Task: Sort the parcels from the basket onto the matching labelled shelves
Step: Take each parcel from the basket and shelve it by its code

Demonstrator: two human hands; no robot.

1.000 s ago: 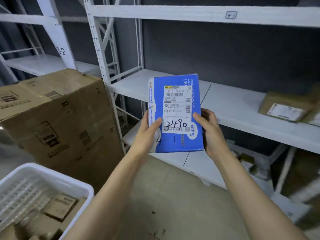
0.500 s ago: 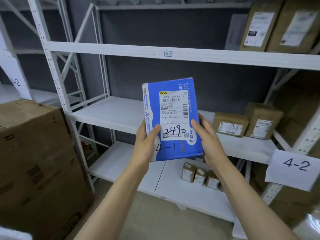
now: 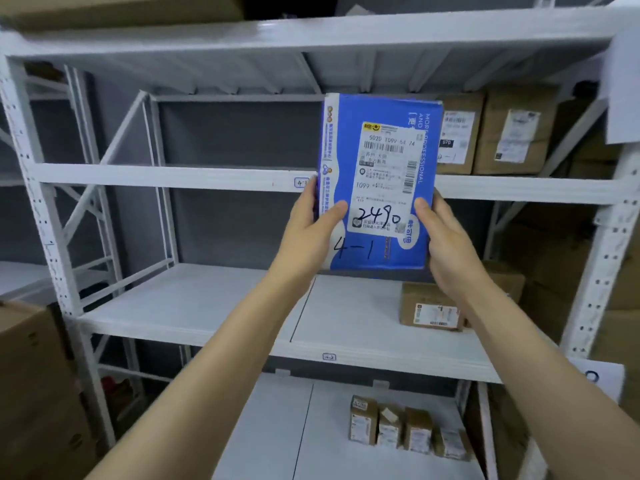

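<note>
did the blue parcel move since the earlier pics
Yes: the blue parcel has risen; earlier it sat wholly below the 4-1 shelf beam, now its top stands above that beam.

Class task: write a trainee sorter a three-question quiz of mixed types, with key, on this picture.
1. True or false: the blue parcel is held by one hand only.
2. Which code is handwritten on the parcel's blue face? A 4-1; B 4-2; C 3-2.
3. Fill in: the large number handwritten on its label reads ____.
Key: 1 false, left hand and right hand both grip it; 2 A; 3 2490.
</note>
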